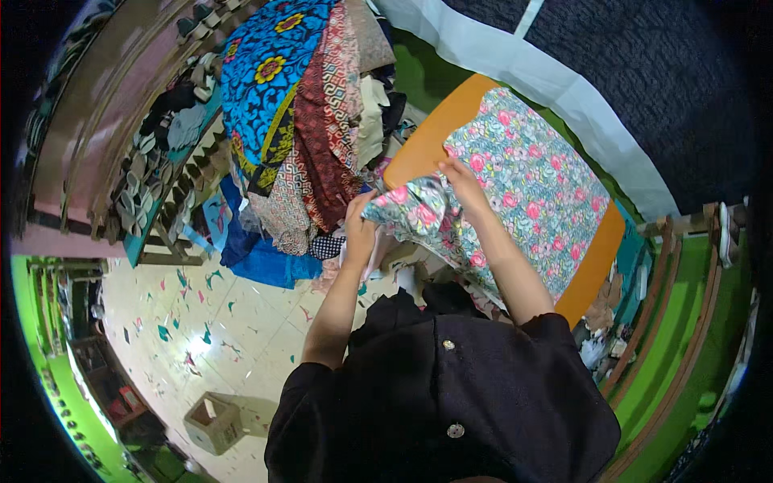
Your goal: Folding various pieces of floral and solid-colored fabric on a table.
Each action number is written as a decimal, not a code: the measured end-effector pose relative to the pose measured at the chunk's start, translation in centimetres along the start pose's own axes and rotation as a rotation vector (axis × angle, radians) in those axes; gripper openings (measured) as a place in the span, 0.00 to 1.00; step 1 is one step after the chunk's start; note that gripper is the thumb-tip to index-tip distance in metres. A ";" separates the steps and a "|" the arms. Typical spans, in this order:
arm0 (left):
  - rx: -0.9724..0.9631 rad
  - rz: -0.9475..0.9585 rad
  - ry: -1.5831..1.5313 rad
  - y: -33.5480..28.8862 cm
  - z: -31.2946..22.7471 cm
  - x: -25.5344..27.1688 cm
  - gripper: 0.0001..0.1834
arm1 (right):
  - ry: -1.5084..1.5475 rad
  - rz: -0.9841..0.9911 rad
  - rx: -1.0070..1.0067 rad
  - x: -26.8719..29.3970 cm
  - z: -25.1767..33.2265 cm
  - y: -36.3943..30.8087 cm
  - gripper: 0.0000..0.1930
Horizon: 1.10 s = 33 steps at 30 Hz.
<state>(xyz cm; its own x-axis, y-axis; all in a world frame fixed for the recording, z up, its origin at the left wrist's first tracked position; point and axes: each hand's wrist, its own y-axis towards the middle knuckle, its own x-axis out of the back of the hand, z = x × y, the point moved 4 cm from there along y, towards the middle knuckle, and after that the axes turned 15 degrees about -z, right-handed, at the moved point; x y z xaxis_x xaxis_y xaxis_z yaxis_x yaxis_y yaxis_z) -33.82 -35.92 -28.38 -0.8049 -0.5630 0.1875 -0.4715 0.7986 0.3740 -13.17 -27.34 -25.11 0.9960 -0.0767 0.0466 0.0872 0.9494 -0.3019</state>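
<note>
Floral cloth (pixel 527 181) lengthwise along table (pixel 427 141), corner (pixel 385 211) leftward

The flowery cloth (pixel 535 185) has pink blooms with bits of green and yellow on grey-blue, and the table (pixel 423 145) is plain orange. The bright blue cloth (pixel 274 76) has dark swirls – and yellow flowers too – while the shirt (pixel 386 394) is all black.

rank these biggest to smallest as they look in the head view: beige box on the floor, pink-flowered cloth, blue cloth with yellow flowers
1. Pink-flowered cloth, even though part is bunched up
2. Blue cloth with yellow flowers
3. Beige box, clearly smallest here, though it looks farther from the camera
</note>
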 end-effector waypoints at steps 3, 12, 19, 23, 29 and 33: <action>0.497 -0.027 -0.025 -0.6 8.8 1.3 0.18 | -0.302 0.095 0.122 -2.2 0.3 0.4 0.33; 0.407 0.139 -0.093 1.6 4.0 2.3 0.11 | -0.758 0.314 0.669 -10.7 -1.5 -4.3 0.50; 0.887 -0.122 -0.951 1.4 8.5 1.4 0.23 | -0.642 0.024 0.805 -7.7 -2.2 2.5 0.38; 1.383 -0.186 -1.107 -6.1 14.8 -0.2 0.37 | -0.809 -0.324 0.593 -2.1 -6.0 1.7 0.35; 1.739 0.051 -0.808 -14.7 17.0 -7.2 0.41 | -1.080 -0.437 0.489 3.8 -10.3 -2.2 0.31; 1.577 0.108 -1.145 -14.7 17.6 -9.0 0.29 | -1.289 -0.211 0.427 5.0 -13.1 -2.7 0.31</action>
<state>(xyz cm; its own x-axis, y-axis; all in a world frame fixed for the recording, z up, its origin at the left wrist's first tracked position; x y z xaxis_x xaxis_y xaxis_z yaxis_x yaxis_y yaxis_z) -25.99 -38.88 -51.59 -0.3574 -0.6445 -0.6759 0.2634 0.6248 -0.7350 -8.18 -34.28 -36.53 0.2198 -0.1180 0.9684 -0.0134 0.9922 0.1239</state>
